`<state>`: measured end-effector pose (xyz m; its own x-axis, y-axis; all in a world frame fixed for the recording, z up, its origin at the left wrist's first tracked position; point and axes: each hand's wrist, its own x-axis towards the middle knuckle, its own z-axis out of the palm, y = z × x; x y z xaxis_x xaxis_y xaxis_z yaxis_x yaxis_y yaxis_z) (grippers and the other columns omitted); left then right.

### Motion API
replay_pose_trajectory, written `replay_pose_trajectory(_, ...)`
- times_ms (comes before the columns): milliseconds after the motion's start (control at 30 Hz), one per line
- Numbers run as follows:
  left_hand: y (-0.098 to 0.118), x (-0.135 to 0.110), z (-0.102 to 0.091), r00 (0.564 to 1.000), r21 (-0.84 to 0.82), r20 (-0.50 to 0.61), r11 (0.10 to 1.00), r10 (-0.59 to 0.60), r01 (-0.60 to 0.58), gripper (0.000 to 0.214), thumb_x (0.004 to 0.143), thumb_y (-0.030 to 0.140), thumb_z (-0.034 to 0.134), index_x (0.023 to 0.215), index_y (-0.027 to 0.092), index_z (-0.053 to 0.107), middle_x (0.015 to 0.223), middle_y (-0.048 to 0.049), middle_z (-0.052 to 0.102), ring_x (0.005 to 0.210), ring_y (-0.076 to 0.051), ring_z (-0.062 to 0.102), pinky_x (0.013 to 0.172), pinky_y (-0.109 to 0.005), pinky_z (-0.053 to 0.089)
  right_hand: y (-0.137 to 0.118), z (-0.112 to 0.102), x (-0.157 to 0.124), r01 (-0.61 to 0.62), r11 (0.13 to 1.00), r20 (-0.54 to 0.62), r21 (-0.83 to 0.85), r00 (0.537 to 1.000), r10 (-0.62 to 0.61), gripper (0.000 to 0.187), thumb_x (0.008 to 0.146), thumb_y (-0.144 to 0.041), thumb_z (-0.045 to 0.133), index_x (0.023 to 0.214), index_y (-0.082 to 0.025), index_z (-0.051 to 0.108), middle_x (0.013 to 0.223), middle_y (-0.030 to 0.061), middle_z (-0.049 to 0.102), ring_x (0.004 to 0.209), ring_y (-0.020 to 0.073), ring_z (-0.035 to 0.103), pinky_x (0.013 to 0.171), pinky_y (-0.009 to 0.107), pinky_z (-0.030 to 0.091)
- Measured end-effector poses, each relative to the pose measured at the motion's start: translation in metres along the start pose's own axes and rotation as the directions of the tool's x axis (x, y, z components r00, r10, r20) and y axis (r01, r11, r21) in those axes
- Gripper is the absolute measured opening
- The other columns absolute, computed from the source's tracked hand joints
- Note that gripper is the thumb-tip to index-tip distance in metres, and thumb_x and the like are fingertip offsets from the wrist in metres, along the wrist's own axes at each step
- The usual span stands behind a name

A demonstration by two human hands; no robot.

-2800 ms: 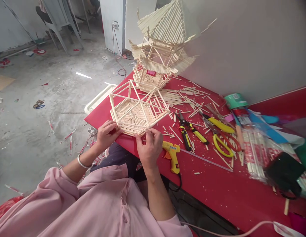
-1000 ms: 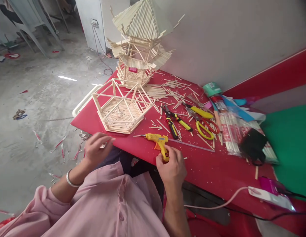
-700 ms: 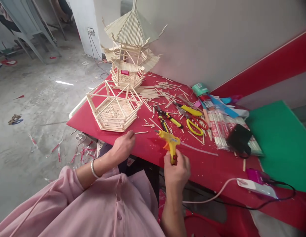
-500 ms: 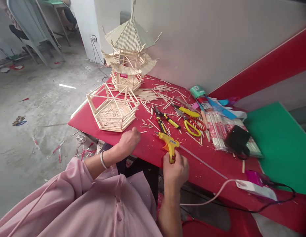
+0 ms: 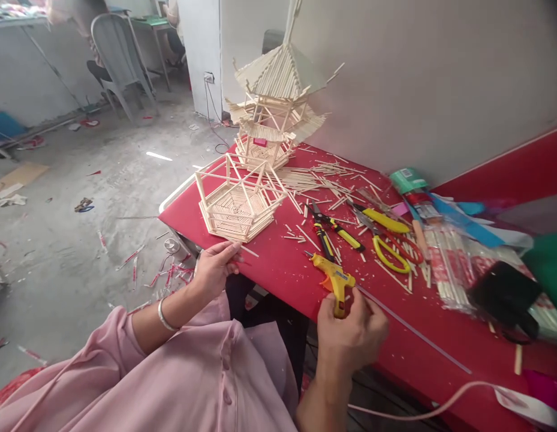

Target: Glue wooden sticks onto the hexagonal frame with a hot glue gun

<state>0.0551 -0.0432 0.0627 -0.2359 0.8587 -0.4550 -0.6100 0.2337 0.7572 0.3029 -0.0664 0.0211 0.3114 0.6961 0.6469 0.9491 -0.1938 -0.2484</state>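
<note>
My left hand point(image 5: 217, 268) is closed in a pinch on a short wooden stick point(image 5: 249, 251), which points out over the table's front edge. Just beyond it stands a hexagonal frame of wooden sticks point(image 5: 237, 207), with an open top and a spiral-patterned floor. My right hand point(image 5: 352, 330) grips the handle of a yellow glue gun point(image 5: 334, 277) at the table's edge, its nozzle pointing left and away from me. A clear glue stick point(image 5: 413, 330) trails from the gun's back. Behind the frame rises a tiered stick pagoda point(image 5: 278, 78).
Loose sticks point(image 5: 323, 177) litter the red table point(image 5: 278, 270). Yellow-black pliers point(image 5: 334, 231) and yellow-handled scissors point(image 5: 390, 255) lie beyond the gun. Bagged sticks point(image 5: 449, 270), a black object point(image 5: 505, 294) and a pink cord point(image 5: 440, 408) are at right. A person sits by a grey chair point(image 5: 119, 57).
The view has swung left. My left hand has turned from a curled fist, and the stick in its fingertips now shows. My right hand stays on the glue gun, its fingers shifted.
</note>
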Motion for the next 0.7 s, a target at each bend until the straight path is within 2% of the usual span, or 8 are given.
replay_pose_trajectory(133, 0.006, 0.012, 0.001, 1.000, -0.086, -0.014, 0.996, 0.014, -0.016, 0.040, 0.055, 0.038, 0.091, 0.068, 0.012, 0.063, 0.057, 0.0012, 0.061, 0.042, -0.005, 0.050, 0.036, -0.016, 0.033, -0.013, -0.008, 0.003, 0.120, 0.988, -0.098, 0.101, 0.989, -0.110, 0.041, 0.082, -0.028, 0.064, 0.121, -0.016, 0.069, 0.111, 0.0181, 0.065, 0.098, 0.0325, 0.064, 0.083, 0.045, 0.052)
replay_pose_trajectory(267, 0.007, 0.017, 0.000, 1.000, -0.146, 0.000, 0.989, -0.010, 0.010, 0.038, 0.057, 0.035, 0.090, 0.076, 0.012, 0.066, 0.065, -0.0014, 0.066, 0.044, -0.005, 0.051, 0.037, -0.016, 0.034, -0.030, -0.009, 0.002, 0.202, 0.955, -0.049, 0.217, 0.979, -0.196, 0.037, 0.084, -0.027, 0.065, 0.119, -0.015, 0.068, 0.112, 0.0183, 0.064, 0.102, 0.0314, 0.064, 0.087, 0.046, 0.054)
replay_pose_trajectory(367, 0.007, 0.021, -0.001, 0.999, -0.170, 0.018, 0.985, -0.028, 0.030, 0.036, 0.060, 0.032, 0.088, 0.081, 0.011, 0.068, 0.069, -0.0033, 0.069, 0.045, -0.005, 0.052, 0.038, -0.016, 0.035, -0.041, -0.003, -0.002, 0.233, 0.937, -0.015, 0.262, 0.971, -0.238, 0.035, 0.085, -0.027, 0.066, 0.117, -0.014, 0.068, 0.111, 0.0179, 0.065, 0.099, 0.0293, 0.065, 0.085, 0.044, 0.055)
replay_pose_trajectory(500, 0.008, 0.024, -0.003, 0.999, -0.175, 0.004, 0.984, -0.038, 0.038, 0.032, 0.062, 0.030, 0.087, 0.079, 0.011, 0.067, 0.071, -0.0043, 0.070, 0.044, -0.005, 0.051, 0.038, -0.017, 0.034, -0.049, 0.002, -0.003, 0.260, 0.918, -0.009, 0.299, 0.963, -0.270, 0.031, 0.087, -0.026, 0.066, 0.116, -0.015, 0.068, 0.109, 0.0166, 0.066, 0.099, 0.0276, 0.065, 0.087, 0.042, 0.055)
replay_pose_trajectory(700, 0.009, 0.025, -0.003, 0.999, -0.167, 0.005, 0.985, -0.043, 0.043, 0.032, 0.062, 0.029, 0.086, 0.079, 0.011, 0.066, 0.075, -0.0049, 0.071, 0.044, -0.004, 0.050, 0.037, -0.016, 0.034, -0.053, 0.001, -0.004, 0.239, 0.915, 0.017, 0.325, 0.966, -0.258, 0.027, 0.088, -0.026, 0.064, 0.113, -0.015, 0.069, 0.110, 0.0157, 0.066, 0.101, 0.0271, 0.065, 0.088, 0.041, 0.055)
